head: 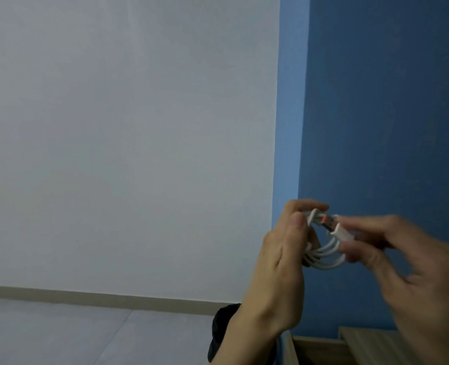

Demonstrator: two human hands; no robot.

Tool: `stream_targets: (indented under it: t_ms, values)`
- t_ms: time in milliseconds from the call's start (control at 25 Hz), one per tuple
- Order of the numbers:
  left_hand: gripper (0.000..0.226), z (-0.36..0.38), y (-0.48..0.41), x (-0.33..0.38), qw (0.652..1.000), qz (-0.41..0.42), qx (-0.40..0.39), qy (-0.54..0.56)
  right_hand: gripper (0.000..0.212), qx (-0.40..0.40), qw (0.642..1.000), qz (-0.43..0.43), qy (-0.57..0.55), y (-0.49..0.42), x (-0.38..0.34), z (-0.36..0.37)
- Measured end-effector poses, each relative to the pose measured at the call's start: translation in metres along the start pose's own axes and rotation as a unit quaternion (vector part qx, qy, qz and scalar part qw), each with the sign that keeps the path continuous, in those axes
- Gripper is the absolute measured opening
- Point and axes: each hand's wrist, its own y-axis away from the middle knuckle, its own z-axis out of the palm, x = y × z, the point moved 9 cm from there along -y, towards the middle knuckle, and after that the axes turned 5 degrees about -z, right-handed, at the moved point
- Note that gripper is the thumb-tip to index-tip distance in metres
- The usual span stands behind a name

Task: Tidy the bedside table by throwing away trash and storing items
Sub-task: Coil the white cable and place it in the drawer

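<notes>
Right hand (407, 262), perhaps at the plug (337, 229), left hand (278, 255) around coiled cable (326, 260)

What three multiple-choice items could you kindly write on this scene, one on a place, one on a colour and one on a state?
1. Where is the cable?
A. On the floor.
B. Held between the left hand and the right hand.
C. On the wooden furniture.

2. What colour is the wall behind the right hand?
A. Blue.
B. Green.
C. Yellow.

3. What state is the cable in?
A. Stretched straight.
B. Plugged into a socket.
C. Wound in loops.

Answers:
1 B, both hands grip it in mid-air.
2 A, that wall is plainly blue.
3 C, several white loops hang between the hands.
</notes>
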Motion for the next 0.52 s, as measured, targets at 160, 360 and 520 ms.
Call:
stream_targets:
  t_ms: [160, 360, 520]
  values:
    - [0.028, 0.007, 0.001, 0.004, 1.0, 0.013, -0.017, -0.021, 0.025, 0.012, 0.989, -0.042, 0.138, -0.004, -0.012, 0.001]
    - [0.02, 0.006, 0.004, 0.014, 0.998, 0.048, -0.002, -0.029, 0.025, -0.039, 0.995, 0.088, -0.039, -0.01, 0.007, 0.015]
    - [0.02, 0.002, 0.005, 0.018, 0.995, 0.065, 0.014, -0.075, 0.064, -0.092, 0.886, 0.25, -0.379, 0.002, 0.036, 0.048]
